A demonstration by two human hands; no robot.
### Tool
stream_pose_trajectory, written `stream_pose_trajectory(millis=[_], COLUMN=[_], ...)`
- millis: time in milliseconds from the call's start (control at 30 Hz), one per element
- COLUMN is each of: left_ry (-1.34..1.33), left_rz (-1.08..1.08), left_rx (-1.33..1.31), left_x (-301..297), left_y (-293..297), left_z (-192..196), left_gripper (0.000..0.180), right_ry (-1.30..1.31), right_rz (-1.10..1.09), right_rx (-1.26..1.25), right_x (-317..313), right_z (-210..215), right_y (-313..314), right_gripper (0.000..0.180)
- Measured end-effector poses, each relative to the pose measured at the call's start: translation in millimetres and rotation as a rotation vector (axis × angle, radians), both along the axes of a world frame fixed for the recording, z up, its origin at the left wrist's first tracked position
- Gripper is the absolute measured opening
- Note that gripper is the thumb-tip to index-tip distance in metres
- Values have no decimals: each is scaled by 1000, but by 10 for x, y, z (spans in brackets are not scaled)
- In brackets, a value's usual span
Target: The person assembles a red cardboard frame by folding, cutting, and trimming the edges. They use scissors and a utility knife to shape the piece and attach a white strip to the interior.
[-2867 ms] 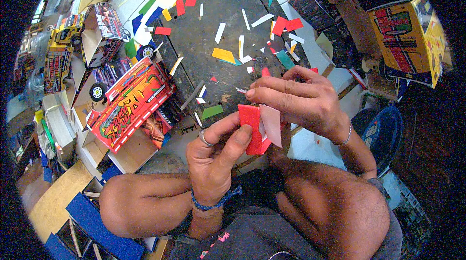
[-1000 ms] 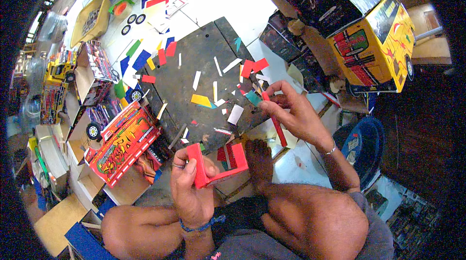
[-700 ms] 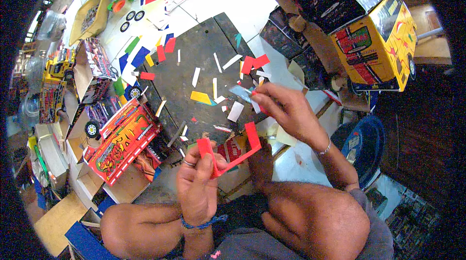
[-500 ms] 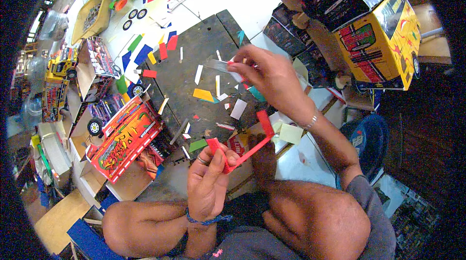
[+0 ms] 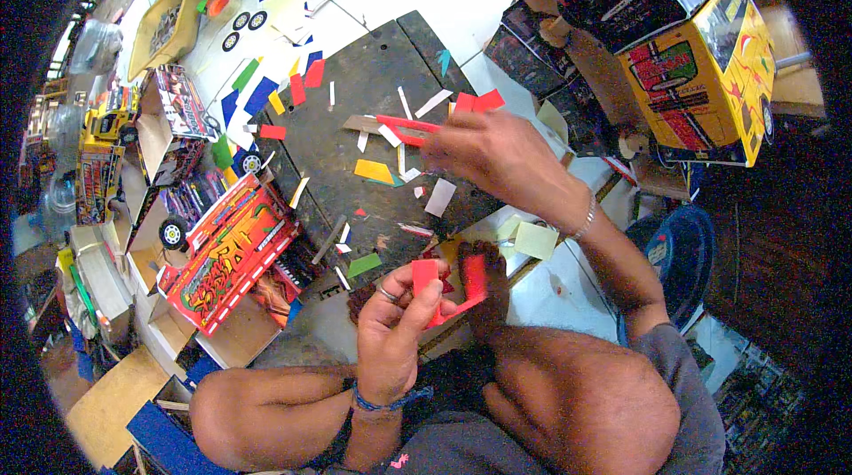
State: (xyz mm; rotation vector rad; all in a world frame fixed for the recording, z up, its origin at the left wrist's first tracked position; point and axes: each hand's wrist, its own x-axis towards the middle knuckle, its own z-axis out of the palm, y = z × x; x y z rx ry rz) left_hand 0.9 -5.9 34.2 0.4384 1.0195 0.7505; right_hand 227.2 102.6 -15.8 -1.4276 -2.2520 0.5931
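Note:
My left hand [image 5: 395,320] pinches a bent red strip [image 5: 424,284] between thumb and fingers, with the strip's far end folded upward near my foot. Above the dark board [image 5: 342,191], my right hand [image 5: 497,156] is smeared by motion. A cutter [image 5: 406,129] with a red handle and grey blade extends left from beside its fingers; whether they still grip it is unclear. Just beyond this hand is a red piece [image 5: 479,102]. Small cut pieces are scattered over the board, among them a yellow piece [image 5: 376,172], a white piece [image 5: 440,197] and a green piece [image 5: 363,265].
A red toy truck body [image 5: 232,258] leans at the left beside wooden box parts. Small black wheels [image 5: 241,21] and a yellow basket [image 5: 165,27] lie at the far left. A yellow truck box [image 5: 697,76] stands at the right, above a blue basin [image 5: 679,253].
My left hand has turned the red strip and shifted slightly right and down. The right hand has lowered and moved a little right, and more of the cutter's red handle shows.

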Motion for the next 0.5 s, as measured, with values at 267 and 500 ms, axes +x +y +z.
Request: stream_pose_trajectory(millis=[267,500], left_ry=[61,84], left_rz=[-48,-71], left_rx=[24,25], left_x=[59,50], left_y=[25,27], left_z=[-52,-73], left_gripper=[32,32], right_ry=[-142,-142], right_rz=[103,38], right_rx=[8,-130], right_x=[13,98], right_z=[-97,-64], right_y=[-274,-319], right_gripper=[24,25])
